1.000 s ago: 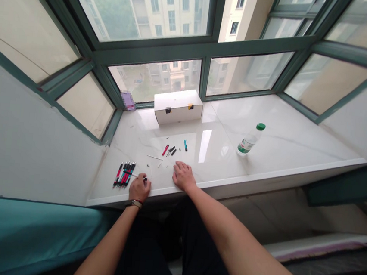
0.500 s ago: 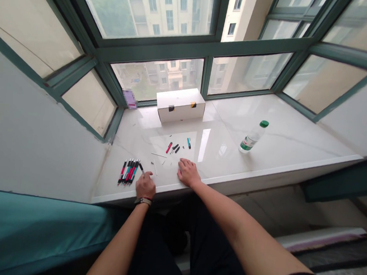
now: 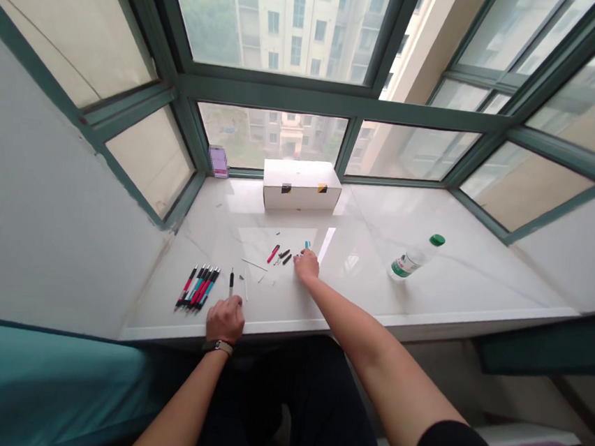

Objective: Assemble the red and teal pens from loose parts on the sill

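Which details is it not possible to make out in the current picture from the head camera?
Head view:
held pen: near end hidden by the left hand
blue piece: near end covered by the right hand
white box: inside hidden by its closed lid
purple item: details blurred into squares
bottle label: print too small to read

Left grip [image 3: 226, 319] curled, right arm [image 3: 375, 344] extended

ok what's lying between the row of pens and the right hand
In the head view: the pen in the left hand, then thin sticks and small loose parts, with black pieces nearest the right hand.
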A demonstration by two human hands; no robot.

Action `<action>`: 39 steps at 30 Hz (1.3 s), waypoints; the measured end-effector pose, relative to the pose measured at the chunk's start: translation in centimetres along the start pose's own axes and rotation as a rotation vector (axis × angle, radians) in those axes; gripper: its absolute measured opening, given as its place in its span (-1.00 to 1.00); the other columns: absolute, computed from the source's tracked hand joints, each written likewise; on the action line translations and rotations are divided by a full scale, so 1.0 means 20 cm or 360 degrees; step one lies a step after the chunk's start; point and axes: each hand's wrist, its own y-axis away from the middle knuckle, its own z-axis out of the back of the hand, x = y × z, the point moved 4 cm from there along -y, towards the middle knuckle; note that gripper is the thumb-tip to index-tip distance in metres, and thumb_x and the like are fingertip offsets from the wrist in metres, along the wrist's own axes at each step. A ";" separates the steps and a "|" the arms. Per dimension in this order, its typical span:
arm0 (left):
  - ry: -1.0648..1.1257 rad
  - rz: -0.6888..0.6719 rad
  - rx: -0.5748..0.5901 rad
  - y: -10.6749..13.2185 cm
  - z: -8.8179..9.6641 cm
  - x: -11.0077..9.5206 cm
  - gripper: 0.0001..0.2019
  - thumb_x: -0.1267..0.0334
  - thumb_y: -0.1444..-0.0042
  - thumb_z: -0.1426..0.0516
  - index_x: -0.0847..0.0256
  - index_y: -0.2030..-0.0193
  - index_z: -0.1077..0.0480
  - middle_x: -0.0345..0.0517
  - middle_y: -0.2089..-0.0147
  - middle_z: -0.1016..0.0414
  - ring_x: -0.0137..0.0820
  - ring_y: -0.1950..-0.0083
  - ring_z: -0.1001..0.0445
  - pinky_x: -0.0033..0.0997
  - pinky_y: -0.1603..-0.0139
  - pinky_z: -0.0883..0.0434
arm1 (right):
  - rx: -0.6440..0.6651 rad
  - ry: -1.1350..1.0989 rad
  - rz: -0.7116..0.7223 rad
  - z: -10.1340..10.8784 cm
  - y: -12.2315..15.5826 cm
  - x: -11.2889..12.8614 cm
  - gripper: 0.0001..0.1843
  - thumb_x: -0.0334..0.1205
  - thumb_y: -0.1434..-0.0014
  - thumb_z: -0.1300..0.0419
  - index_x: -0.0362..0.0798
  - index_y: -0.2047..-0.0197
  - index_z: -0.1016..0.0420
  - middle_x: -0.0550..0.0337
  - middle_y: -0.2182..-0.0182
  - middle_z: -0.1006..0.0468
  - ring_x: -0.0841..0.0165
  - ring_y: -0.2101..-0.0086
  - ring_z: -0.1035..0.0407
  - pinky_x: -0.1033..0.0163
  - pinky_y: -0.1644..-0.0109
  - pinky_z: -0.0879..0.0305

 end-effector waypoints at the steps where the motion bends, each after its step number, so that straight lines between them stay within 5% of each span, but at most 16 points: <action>1: -0.0003 -0.0004 0.0004 0.00 0.00 0.00 -0.80 0.39 -0.20 0.00 0.14 0.27 -0.44 -0.10 0.41 -0.43 -0.24 0.23 -0.37 -0.30 0.20 -0.14 | 0.0007 0.0040 -0.0010 -0.01 -0.01 0.01 -0.76 -0.20 -0.27 -0.18 -0.11 0.03 -0.46 -0.05 0.04 -0.49 0.21 0.07 -0.42 0.23 0.04 -0.26; 9: 0.0038 0.0019 0.0029 0.00 0.01 -0.01 -0.78 0.39 -0.22 0.02 0.15 0.23 -0.45 -0.08 0.39 -0.43 -0.24 0.22 -0.39 -0.30 0.17 -0.17 | -0.0026 -0.0077 0.0184 0.01 0.12 0.01 -0.85 -0.26 -0.30 -0.10 -0.09 0.16 -0.48 -0.06 0.03 -0.47 0.28 0.18 -0.46 0.21 0.08 -0.30; 13: 0.0113 -0.0008 0.0092 -0.01 0.02 0.00 -0.73 0.46 -0.18 0.02 0.16 0.13 -0.45 -0.06 0.32 -0.47 -0.23 0.19 -0.41 -0.30 0.15 -0.23 | 0.0261 -0.0560 0.0412 0.12 0.33 0.01 -0.89 -0.24 -0.24 -0.16 -0.07 0.24 -0.49 0.15 0.33 -0.57 0.38 0.41 -0.47 0.27 0.22 -0.36; 16: 0.0374 -0.0256 0.0274 0.02 0.08 -0.06 -0.62 0.57 -0.12 0.07 0.14 0.08 -0.42 -0.09 0.19 -0.47 -0.33 0.21 -0.44 -0.37 0.15 -0.31 | 0.0347 -0.0841 0.0556 0.28 0.55 0.02 -0.86 -0.17 -0.18 -0.23 -0.06 0.26 -0.52 0.22 0.45 -0.55 0.40 0.51 -0.45 0.28 0.31 -0.38; 21: 0.0900 -0.0737 0.0409 0.24 0.41 -0.26 -0.60 0.62 -0.10 0.11 0.14 0.15 -0.42 -0.09 0.13 -0.41 -0.37 0.09 -0.46 -0.39 0.01 -0.40 | 0.0505 -0.1196 0.0810 0.62 0.95 0.11 -0.77 -0.09 -0.18 -0.26 -0.06 0.20 -0.57 0.16 0.35 -0.58 0.36 0.40 -0.52 0.23 0.23 -0.48; 27: 0.0931 -0.0825 0.0355 0.49 0.85 -0.37 -0.54 0.64 -0.09 0.12 0.12 0.07 -0.40 -0.07 -0.03 -0.38 -0.35 -0.09 -0.45 -0.34 -0.16 -0.37 | 0.0616 -0.1477 0.1004 0.94 1.26 0.23 -0.71 -0.01 -0.16 -0.29 -0.07 0.20 -0.57 0.16 0.30 -0.49 0.37 0.36 -0.51 0.21 0.24 -0.56; 39: 0.0507 -0.0974 0.0267 0.77 1.28 -0.47 -0.61 0.62 -0.12 0.12 0.14 0.14 -0.40 -0.09 0.03 -0.41 -0.39 0.11 -0.51 -0.39 0.00 -0.43 | 0.0501 -0.1011 0.1540 1.29 1.66 0.28 -0.77 -0.09 -0.26 -0.21 -0.06 0.20 -0.60 0.09 0.25 -0.54 0.37 0.29 -0.48 0.28 0.24 -0.48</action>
